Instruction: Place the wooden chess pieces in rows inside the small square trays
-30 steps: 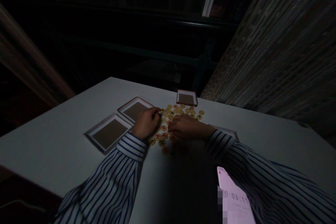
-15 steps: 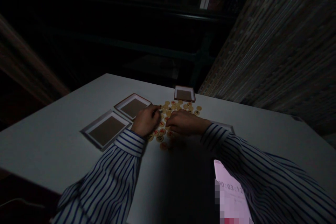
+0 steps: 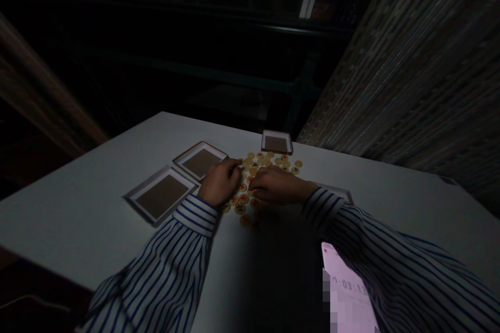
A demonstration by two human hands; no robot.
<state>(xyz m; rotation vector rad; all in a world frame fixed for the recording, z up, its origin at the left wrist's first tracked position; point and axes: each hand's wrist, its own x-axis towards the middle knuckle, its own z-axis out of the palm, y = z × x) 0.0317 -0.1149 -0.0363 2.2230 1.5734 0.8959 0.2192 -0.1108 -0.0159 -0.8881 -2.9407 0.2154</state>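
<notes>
Nearest, at the bottom edge, a lit phone screen (image 3: 346, 283) shows a timer. Its lower part is pixelated and cut off by the frame. Two blue-striped sleeves (image 3: 175, 255) run up from the corners across a pale table (image 3: 78, 223), and a deep shadow between them swallows the tabletop there.

The left hand (image 3: 222, 182) is curled, knuckles up, its fingertips (image 3: 235, 166) drawn together at the edge of a scatter of round yellow game pieces (image 3: 269, 160). It is too dark to tell whether they pinch one. The right hand (image 3: 275, 186) lies palm down on the same pieces, fingers bent towards the left hand. What it covers or grips cannot be seen. The marks on the pieces, red on some and black on others, are too small to read.

Left of the hands lie two flat square trays side by side: the nearer tray (image 3: 161, 195) and the farther tray (image 3: 200, 159), the latter just beside the left hand. Behind the right sleeve a corner of another tray (image 3: 340, 193) peeks out, mostly hidden. Beyond the pieces stands a small box (image 3: 277, 142) near the table's far edge.

A brick wall (image 3: 410, 88) rises on the right. The rest of the room is black.
</notes>
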